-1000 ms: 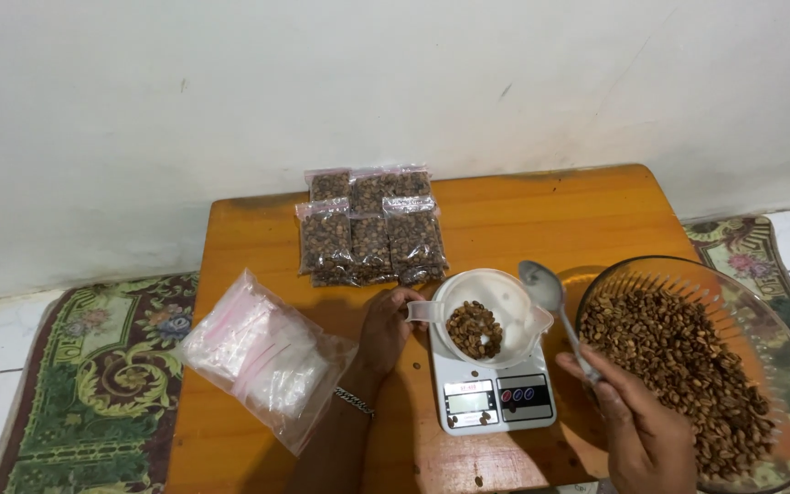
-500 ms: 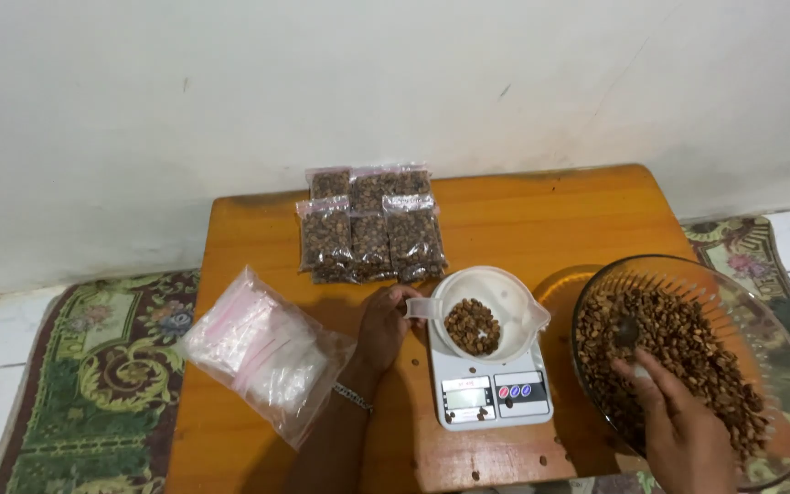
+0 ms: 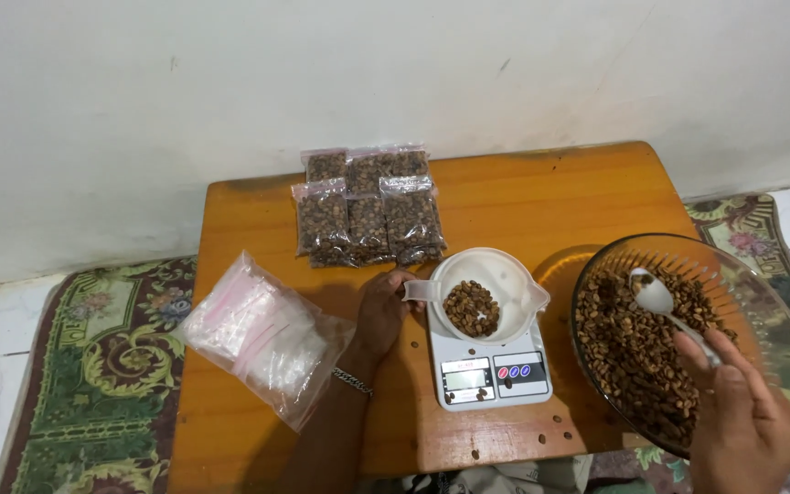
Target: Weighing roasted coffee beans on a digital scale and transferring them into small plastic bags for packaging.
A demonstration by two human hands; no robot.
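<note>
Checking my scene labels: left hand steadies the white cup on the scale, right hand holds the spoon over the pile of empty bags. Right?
Not quite. The head view shows the right hand holding the spoon over the glass bowl of brown pellets, not over the pile of empty bags. The left hand does steady the white cup on the scale.

Glossy wood table (image 3: 523, 197); clear glass bowl (image 3: 784, 316); spoon (image 3: 656, 295) probably metal.
</note>
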